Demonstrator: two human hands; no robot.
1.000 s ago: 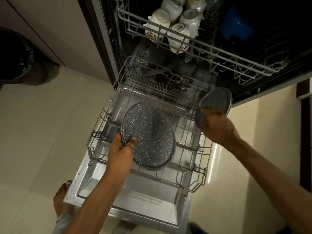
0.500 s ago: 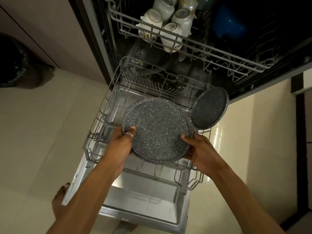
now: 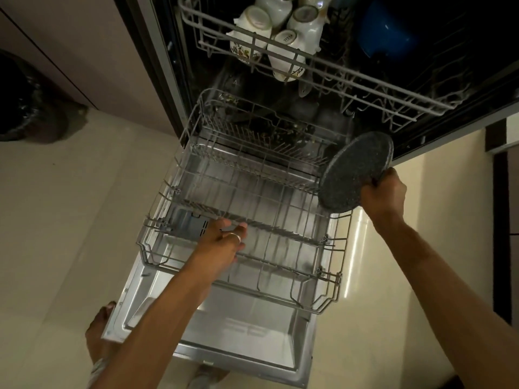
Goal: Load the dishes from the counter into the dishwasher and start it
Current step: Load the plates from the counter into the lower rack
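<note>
Right hand (image 3: 383,193) grips the plates (image 3: 355,172) at the rack (image 3: 334,276) edge, left hand (image 3: 222,245) open on the tines; best slot each plate upright between tines

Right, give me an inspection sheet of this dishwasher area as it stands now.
Surface: lower rack pulled out over the open door; no dishes seen standing in it.
Job's things: speckled grey plate at the rack's right edge; white mugs and a blue bowl in the upper rack.
Clutter: nothing seen.
Hands: right hand grips the plate's rim; left hand empty, fingers on the rack's tines.
Cables: nothing seen.
Surroundings: pale floor, dark bag at left.
</note>
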